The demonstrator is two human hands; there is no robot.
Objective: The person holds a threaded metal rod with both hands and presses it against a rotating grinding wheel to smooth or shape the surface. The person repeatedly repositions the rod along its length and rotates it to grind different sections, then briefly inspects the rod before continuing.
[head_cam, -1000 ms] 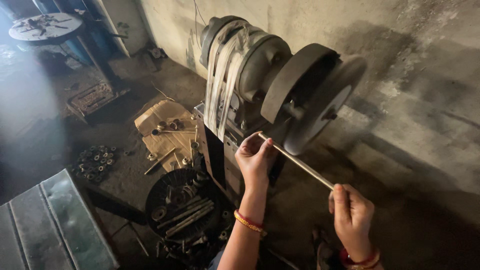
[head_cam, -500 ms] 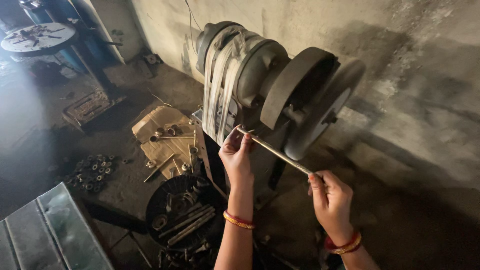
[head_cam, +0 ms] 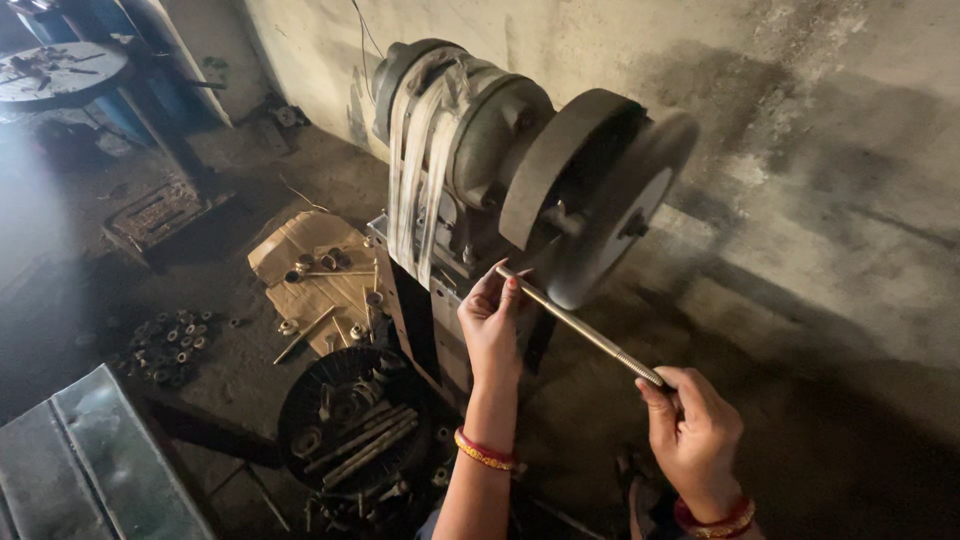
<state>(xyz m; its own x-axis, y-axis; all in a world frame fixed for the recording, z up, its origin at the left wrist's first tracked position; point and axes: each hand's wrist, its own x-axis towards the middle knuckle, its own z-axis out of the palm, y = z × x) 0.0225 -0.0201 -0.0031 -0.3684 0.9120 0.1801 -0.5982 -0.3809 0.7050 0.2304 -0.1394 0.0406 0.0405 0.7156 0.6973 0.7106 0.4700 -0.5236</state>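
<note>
A long thin metal rod [head_cam: 585, 331] with a threaded end runs slantwise between my two hands. My left hand [head_cam: 490, 322] pinches its upper end just below the grinding wheel [head_cam: 620, 215] of a belt-driven bench grinder [head_cam: 470, 140]. My right hand [head_cam: 692, 432] is closed around the rod's lower, threaded end, nearer to me. The rod's middle lies against the lower edge of the wheel. Both wrists wear red and gold bangles.
A round dark tray [head_cam: 345, 420] of bolts and rods sits on the floor by the grinder's stand. Cardboard [head_cam: 310, 275] with loose parts lies behind it, with a pile of nuts [head_cam: 165, 345] further left. A metal sheet [head_cam: 90, 470] is at the lower left, and a concrete wall [head_cam: 830, 130] at the right.
The view has shifted slightly. Both hands keep hold of the rod, which has slid a little to the left along the wheel's lower edge.
</note>
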